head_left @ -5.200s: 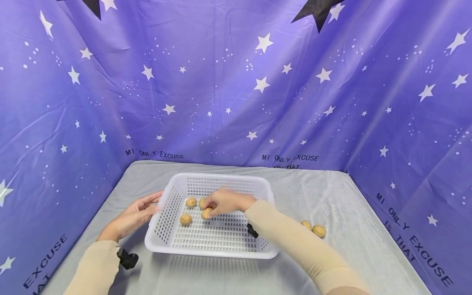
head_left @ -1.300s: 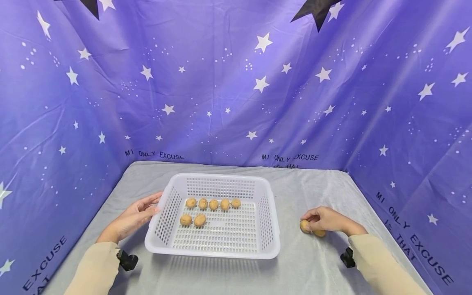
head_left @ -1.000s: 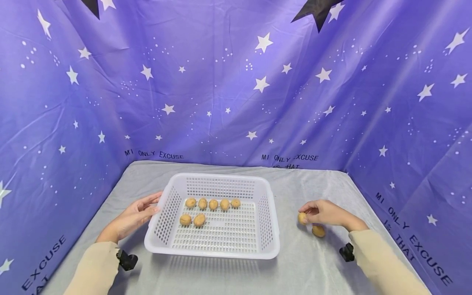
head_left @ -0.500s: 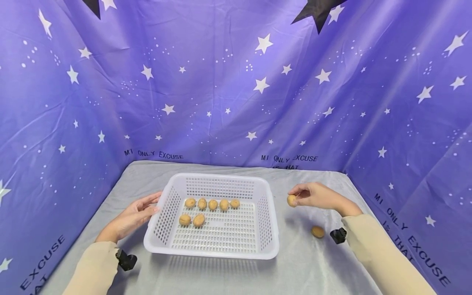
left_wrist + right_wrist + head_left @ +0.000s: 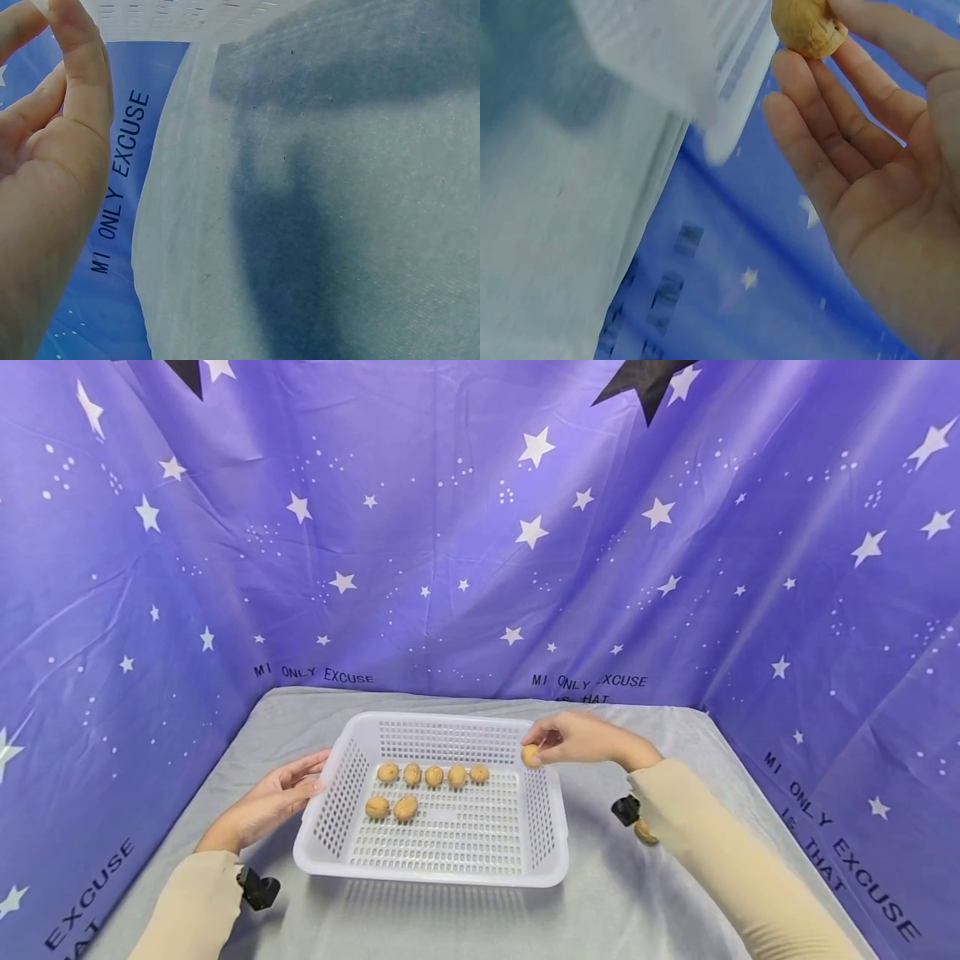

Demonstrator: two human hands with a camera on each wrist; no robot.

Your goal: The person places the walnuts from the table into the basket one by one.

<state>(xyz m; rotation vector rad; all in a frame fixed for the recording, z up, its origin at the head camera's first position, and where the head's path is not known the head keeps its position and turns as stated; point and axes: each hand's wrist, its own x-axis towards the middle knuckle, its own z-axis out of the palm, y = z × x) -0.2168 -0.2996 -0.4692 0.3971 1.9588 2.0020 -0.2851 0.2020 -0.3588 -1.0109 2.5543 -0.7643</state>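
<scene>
My right hand (image 5: 577, 739) pinches a walnut (image 5: 531, 756) between thumb and fingers, over the right rear corner of the white plastic basket (image 5: 431, 878). In the right wrist view, this tan walnut (image 5: 806, 28) sits at the fingertips. My left hand (image 5: 266, 797) touches the outside of the basket's left rim, its fingers fairly straight. Inside the basket several walnuts (image 5: 434, 776) form a back row, and two more, including a walnut (image 5: 406, 808), lie in front at the left. Another walnut (image 5: 645, 832) lies on the table, partly hidden by the right wrist's camera.
A grey cloth (image 5: 480, 922) covers the table. Purple star-printed curtains (image 5: 450, 543) enclose the back and both sides. A black camera (image 5: 258, 888) is strapped to the left wrist, and a black camera (image 5: 626, 810) to the right.
My right hand has picked up a walnut from the table at the right and carried it up and left to the basket. More walnuts lie in the basket than 5.2 s ago. The left hand stays put.
</scene>
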